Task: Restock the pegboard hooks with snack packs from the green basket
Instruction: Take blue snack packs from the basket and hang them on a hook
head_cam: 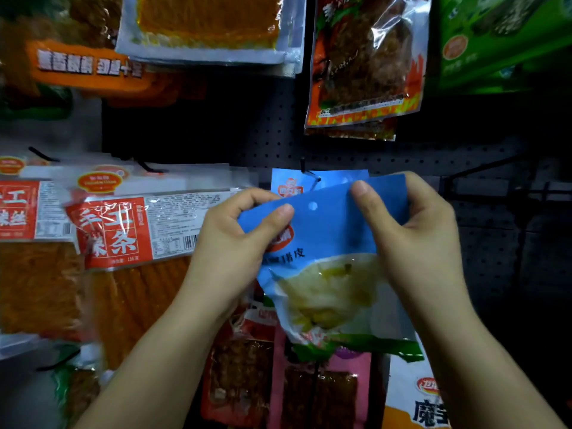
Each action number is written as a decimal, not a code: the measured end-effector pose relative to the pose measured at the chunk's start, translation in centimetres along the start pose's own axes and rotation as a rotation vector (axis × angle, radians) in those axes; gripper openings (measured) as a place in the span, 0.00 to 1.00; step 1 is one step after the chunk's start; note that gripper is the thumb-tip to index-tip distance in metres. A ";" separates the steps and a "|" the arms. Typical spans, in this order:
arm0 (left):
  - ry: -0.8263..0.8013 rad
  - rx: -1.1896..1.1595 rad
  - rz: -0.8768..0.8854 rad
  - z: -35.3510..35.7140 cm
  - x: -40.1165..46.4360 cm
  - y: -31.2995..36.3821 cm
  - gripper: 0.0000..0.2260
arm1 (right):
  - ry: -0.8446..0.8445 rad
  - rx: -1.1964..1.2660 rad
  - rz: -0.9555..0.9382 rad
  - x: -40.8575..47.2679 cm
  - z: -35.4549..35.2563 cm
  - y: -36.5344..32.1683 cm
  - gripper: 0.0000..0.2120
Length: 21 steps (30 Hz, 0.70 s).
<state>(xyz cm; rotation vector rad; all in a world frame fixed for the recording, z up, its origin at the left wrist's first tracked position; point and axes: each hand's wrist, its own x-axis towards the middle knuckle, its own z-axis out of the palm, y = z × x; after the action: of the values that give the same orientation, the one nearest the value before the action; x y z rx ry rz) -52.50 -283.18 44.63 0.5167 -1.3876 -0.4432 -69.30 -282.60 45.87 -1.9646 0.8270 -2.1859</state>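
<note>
A blue snack pack [331,243] with a pale yellow food picture and a round hang hole near its top is held up in front of the dark pegboard [272,140]. My left hand [235,243] pinches its top left corner. My right hand [418,236] grips its top right edge. Just behind and above it, a black hook [306,168] carries another blue pack [297,181] of the same kind. The held pack's hole sits slightly below and in front of the hook tip. The green basket is not in view.
Red-and-white packs [123,230] of orange strips hang to the left. An orange flame-printed pack [365,63] and a green pack [495,41] hang above. Pink and red packs [278,382] hang below. Bare pegboard lies to the right.
</note>
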 end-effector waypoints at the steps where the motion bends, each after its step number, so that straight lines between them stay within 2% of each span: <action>1: 0.029 0.006 0.040 -0.3 0.2 0.4 0.05 | -0.022 0.009 -0.004 0.1 0.1 -0.6 0.09; 6: 0.064 0.044 0.156 -0.7 1.1 2.3 0.06 | -0.021 0.037 -0.069 0.9 0.6 -2.5 0.06; 10: 0.067 0.078 0.189 -0.7 2.3 3.2 0.08 | 0.008 0.001 -0.040 2.0 1.0 -2.5 0.07; 21: 0.056 0.044 0.094 -0.8 4.1 3.3 0.09 | 0.014 0.020 0.064 3.3 1.7 -1.7 0.06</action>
<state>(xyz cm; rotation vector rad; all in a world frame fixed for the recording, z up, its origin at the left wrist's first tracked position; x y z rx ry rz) -51.22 -282.82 49.73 0.4945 -1.3638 -0.3202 -67.74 -283.13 49.61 -1.8888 0.8540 -2.1661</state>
